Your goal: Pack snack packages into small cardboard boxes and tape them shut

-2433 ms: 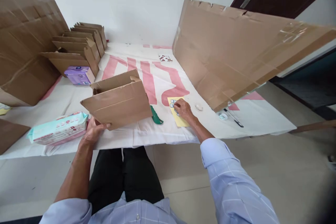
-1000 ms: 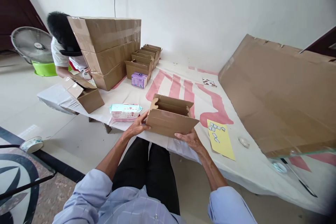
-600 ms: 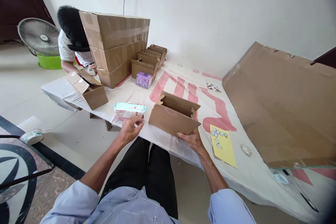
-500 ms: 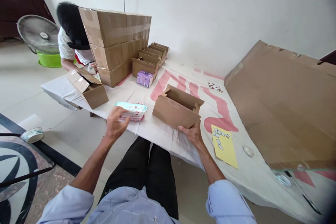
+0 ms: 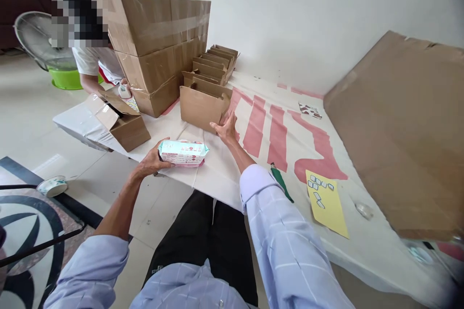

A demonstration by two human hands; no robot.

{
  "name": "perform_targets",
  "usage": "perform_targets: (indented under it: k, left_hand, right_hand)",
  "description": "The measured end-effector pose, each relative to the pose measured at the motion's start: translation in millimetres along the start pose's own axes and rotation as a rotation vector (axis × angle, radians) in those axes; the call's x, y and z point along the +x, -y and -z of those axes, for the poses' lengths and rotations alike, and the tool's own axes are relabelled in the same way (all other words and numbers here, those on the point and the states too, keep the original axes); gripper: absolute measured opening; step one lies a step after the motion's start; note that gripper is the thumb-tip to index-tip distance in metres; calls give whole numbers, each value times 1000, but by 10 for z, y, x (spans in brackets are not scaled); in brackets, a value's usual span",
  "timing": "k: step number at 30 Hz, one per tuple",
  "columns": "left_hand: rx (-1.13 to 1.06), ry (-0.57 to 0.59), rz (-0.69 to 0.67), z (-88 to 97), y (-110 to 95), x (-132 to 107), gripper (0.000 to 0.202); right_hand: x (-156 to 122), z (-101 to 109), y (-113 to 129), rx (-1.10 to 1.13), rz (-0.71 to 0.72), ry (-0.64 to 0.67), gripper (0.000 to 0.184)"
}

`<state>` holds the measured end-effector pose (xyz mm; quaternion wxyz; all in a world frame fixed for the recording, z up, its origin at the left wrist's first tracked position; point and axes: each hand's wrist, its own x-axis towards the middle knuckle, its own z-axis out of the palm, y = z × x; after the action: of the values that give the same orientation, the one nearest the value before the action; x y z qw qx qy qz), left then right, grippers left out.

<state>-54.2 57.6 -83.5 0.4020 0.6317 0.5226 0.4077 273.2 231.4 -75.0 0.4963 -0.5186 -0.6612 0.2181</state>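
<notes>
In the head view my left hand [image 5: 152, 159] is closed on the left end of a pack of wipes [image 5: 183, 153], pale turquoise on top with a white and pink side, at the table's near edge. My right hand [image 5: 227, 129] grips the lower right corner of an open-topped cardboard box [image 5: 203, 108], thumb against its front. This box stands at the near end of a row of open cardboard boxes [image 5: 217, 65]. The purple pack seen before is hidden now.
A wall of taped cartons [image 5: 152, 48] rises at the left, with a co-worker [image 5: 96, 65] behind it. A carton with raised flaps [image 5: 126, 128] sits at the table corner. To the right lie a green object [image 5: 281, 181], a yellow sheet [image 5: 328, 203] and a large cardboard sheet [image 5: 398, 140].
My right hand has moved the cardboard box left and away from me to the row, covering the purple pack. My left hand has closed on the wipes. A green object has come into view.
</notes>
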Motion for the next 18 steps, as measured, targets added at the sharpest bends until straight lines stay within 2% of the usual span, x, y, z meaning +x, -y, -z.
perform_targets:
  k: [2,3,5,7,9,12,15,18]
  left_hand:
    - [-8,-25,10,-16,11,-10,90]
    - [-15,-43,13,-34,17,-14,83]
    - [-38,-78,14,-94,17,-23,78]
    - [-71,-99,17,-189,-17,-35,77]
    - [-116,-103,27,-309,-95,-45,78]
    - [-210,-106,29,-502,-302,-30,77]
    - [-390,-74,-48,-688,-606,55,79]
    - [-545,-5,-169,-870,-939,200,77]
  right_hand:
    - [-226,39,76,72,-80,18,114]
    - [-417,79,112,132,-104,78,103]
    - [-889,161,181,278,-140,285,85]
    - [-1357,215,254,401,-142,441,85]
    - [-1692,244,343,474,-114,488,83]
    - [-1845,329,515,443,-87,372,74]
    - [-1706,528,716,371,-7,180,72]
    - [-1495,775,873,362,87,48,73]
